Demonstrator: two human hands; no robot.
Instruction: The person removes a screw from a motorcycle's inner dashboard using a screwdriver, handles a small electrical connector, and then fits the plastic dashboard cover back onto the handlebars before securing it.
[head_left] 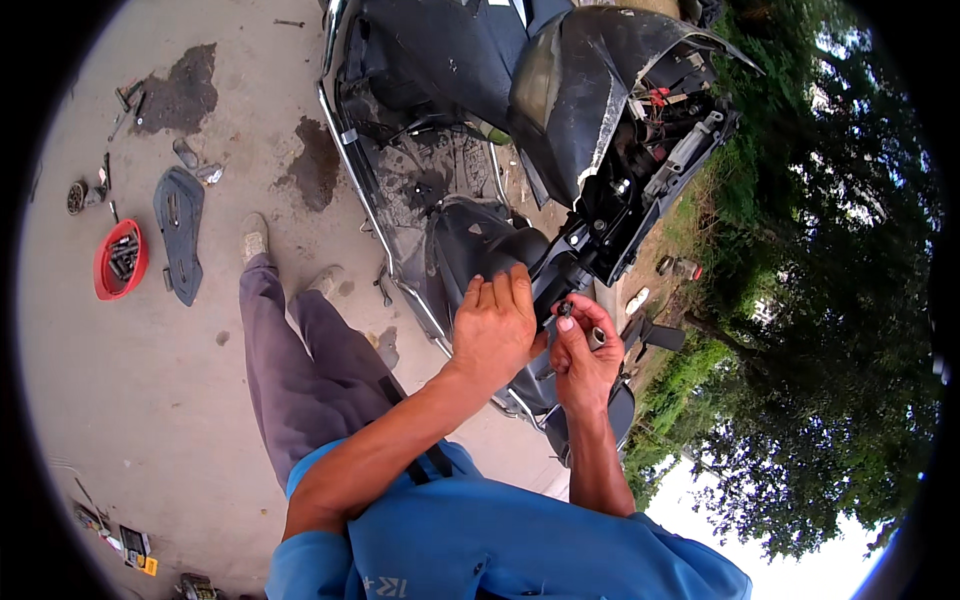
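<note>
My left hand [492, 330] lies with its back up against the dark bodywork of a scooter [480, 245], fingers stretched out over the panel. Its fingertips are partly turned away, and nothing shows in it. Just to the right, my right hand [585, 365] is closed. Between its thumb and fingertips it pinches a small dark piece [564, 309], too small to name. A short silver metal cylinder like a socket [597, 338] is tucked in the same fingers. Beyond the hands, the scooter's front is uncovered, showing wires [655, 105] and a dark frame.
A red bowl [105, 283] full of sockets and a dark elongated panel [180, 235] lie on the concrete at left. Several loose tools [128, 105] are scattered farther off. A chrome rail [355, 165] edges the scooter. Trees [810, 270] stand at right.
</note>
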